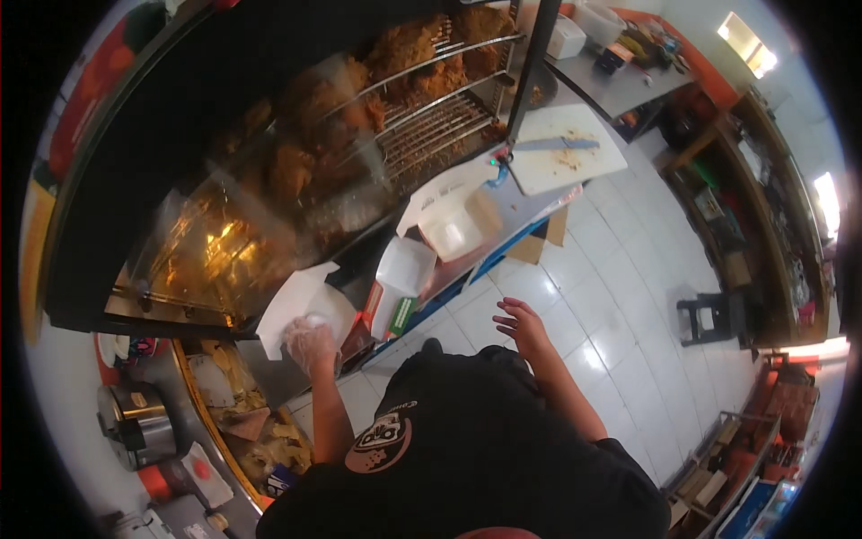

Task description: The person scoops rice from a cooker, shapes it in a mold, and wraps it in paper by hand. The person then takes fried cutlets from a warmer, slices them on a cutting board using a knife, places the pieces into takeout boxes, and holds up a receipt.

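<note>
My left hand [312, 343], in a clear plastic glove, reaches into an unfolded white paper food box [328, 299] at the left end of the counter. A small whitish lump [316, 321] shows by its fingertips; whether they grip it I cannot tell. My right hand [519, 319] is bare and held above the tiled floor, fingers apart, holding nothing. Between the hands, along the counter, are a smaller box with a red and green outside [404, 264] and a larger lidded paper box [456, 226], both open at the top.
A glass-fronted warmer [431, 135] with fried chicken pieces [404, 47] on wire racks runs behind the boxes. On a white cutting board [566, 168] lies a knife [555, 144]. A drawer or bin [185, 367] of papers and a steel cooker [138, 424] are at left, a black stool [707, 318] at right.
</note>
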Available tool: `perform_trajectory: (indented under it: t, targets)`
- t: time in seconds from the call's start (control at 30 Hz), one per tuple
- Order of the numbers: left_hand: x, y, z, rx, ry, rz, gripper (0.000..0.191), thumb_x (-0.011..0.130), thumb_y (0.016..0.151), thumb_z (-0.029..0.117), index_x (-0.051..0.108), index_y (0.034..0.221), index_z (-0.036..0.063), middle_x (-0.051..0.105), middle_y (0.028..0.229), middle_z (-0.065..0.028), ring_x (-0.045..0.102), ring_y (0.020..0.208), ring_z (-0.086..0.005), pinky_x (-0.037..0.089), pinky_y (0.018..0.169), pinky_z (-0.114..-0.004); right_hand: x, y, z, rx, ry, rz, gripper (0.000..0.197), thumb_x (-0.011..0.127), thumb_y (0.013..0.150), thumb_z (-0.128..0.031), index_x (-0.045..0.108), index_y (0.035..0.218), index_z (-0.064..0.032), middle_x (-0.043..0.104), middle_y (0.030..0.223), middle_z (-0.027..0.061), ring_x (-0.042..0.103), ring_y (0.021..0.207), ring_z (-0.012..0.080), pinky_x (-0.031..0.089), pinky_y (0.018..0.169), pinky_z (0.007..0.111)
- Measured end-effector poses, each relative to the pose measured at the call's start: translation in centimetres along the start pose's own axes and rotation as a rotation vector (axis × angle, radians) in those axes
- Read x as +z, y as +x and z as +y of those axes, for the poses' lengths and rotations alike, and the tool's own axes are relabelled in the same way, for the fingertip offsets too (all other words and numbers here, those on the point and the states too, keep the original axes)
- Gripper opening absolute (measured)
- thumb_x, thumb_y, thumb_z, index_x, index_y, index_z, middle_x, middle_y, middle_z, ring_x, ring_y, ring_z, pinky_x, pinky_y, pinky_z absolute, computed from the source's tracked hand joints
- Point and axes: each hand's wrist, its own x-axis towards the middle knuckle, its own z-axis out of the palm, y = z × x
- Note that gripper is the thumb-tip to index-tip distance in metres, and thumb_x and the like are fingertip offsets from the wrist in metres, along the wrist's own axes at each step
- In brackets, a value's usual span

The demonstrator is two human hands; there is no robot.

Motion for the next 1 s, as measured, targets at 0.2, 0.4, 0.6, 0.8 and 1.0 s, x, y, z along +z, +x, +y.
perform_trajectory:
  t: [0.2, 0.4, 0.6, 0.8, 1.0]
  targets:
    - [-2.1, 0.4, 7.1, -0.061, -0.153, 0.248, 0.033, 0.056, 0.088, 0.025, 0.066, 0.111, 0.0044, 0.065, 0.112, -0.0217, 0.06, 0.108, -0.0396, 0.047, 0.095, -0.046, -3.0, 7.8, -10.6, -0.039, 0.009, -0.137, 0.034, 0.054, 0.095, -0.014, 0.053, 0.127, -0.0032, 0.063, 0.126, 0.012, 0.065, 0.105, 0.028, 0.051, 0.088, 0.039]
    - [-21.0, 8.3, 36.4, 0.255, -0.757, 0.266, 0.04, 0.066, 0.082, 0.011, 0.061, 0.122, 0.0053, 0.066, 0.114, -0.0202, 0.063, 0.102, -0.039, 0.051, 0.087, -0.046, -8.5, 13.1, -21.7, -0.094, -0.006, -0.323, 0.024, 0.056, 0.093, -0.013, 0.063, 0.114, -0.0051, 0.068, 0.118, 0.0094, 0.066, 0.099, 0.0232, 0.051, 0.086, 0.036]
    - [-21.6, 19.1, 47.5, 0.052, -0.334, 0.5, 0.058, 0.069, 0.088, 0.042, 0.059, 0.129, 0.0014, 0.066, 0.119, -0.022, 0.061, 0.112, -0.039, 0.047, 0.096, -0.05, -15.7, 16.8, -30.9, -0.09, -0.104, -0.352, 0.023, 0.057, 0.093, -0.015, 0.063, 0.113, -0.0054, 0.068, 0.116, 0.0103, 0.066, 0.098, 0.0219, 0.05, 0.087, 0.036]
    - [-21.6, 19.2, 50.1, -0.119, -0.406, 0.587, 0.044, 0.074, 0.085, 0.039, 0.073, 0.104, -0.0008, 0.072, 0.1, -0.0199, 0.066, 0.098, -0.0378, 0.05, 0.084, -0.05, -21.7, 20.6, -35.2, -0.082, -0.104, -0.227, 0.025, 0.057, 0.092, -0.015, 0.062, 0.114, -0.0047, 0.069, 0.115, 0.0113, 0.066, 0.099, 0.0266, 0.051, 0.084, 0.038]
    - [-20.0, 18.8, 51.8, 0.112, -0.294, 0.922, 0.018, 0.073, 0.081, 0.018, 0.07, 0.095, 0.008, 0.07, 0.096, -0.0106, 0.064, 0.091, -0.0331, 0.051, 0.081, -0.045, -24.1, 23.4, -36.1, 0.009, -0.091, -0.204, 0.03, 0.059, 0.091, -0.018, 0.06, 0.116, -0.0033, 0.069, 0.115, 0.0124, 0.066, 0.097, 0.0276, 0.051, 0.084, 0.037]
